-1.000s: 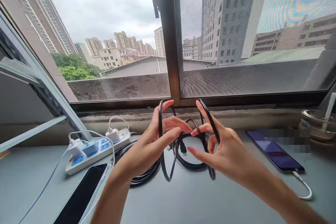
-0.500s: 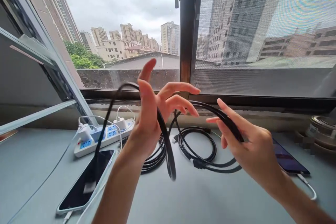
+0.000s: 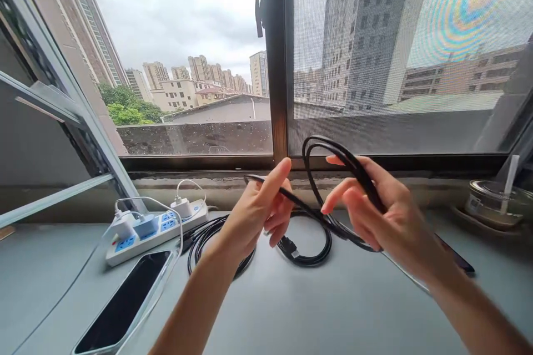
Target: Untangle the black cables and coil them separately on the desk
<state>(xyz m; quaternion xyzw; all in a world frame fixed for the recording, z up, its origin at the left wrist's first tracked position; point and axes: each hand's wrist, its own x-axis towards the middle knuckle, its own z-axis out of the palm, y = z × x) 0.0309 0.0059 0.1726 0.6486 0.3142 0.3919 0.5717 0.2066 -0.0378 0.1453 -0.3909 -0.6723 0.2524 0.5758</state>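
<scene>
Both of my hands hold one black cable [image 3: 320, 151] in the air above a grey sill [image 3: 291, 310] in front of a window. My right hand [image 3: 375, 208] is closed around gathered loops of it. My left hand [image 3: 260, 208] pinches a straight stretch of the same cable between thumb and fingers. More of the cable hangs down to a coil [image 3: 310, 249] lying on the sill, where a plug end [image 3: 289, 247] shows. A second black coil [image 3: 208, 238] lies to the left, partly behind my left forearm.
A white power strip [image 3: 154, 227] with white chargers plugged in sits at the left. A dark phone [image 3: 120, 305] lies near the front left, another phone [image 3: 456, 258] behind my right wrist. A jar with a straw [image 3: 497, 199] stands at the right. The window frame [image 3: 277, 61] rises behind.
My left hand has dropped from an open raised pose and closed on the cable. My right hand has lifted with the loops gathered in it. The big loop over the left phone is gone.
</scene>
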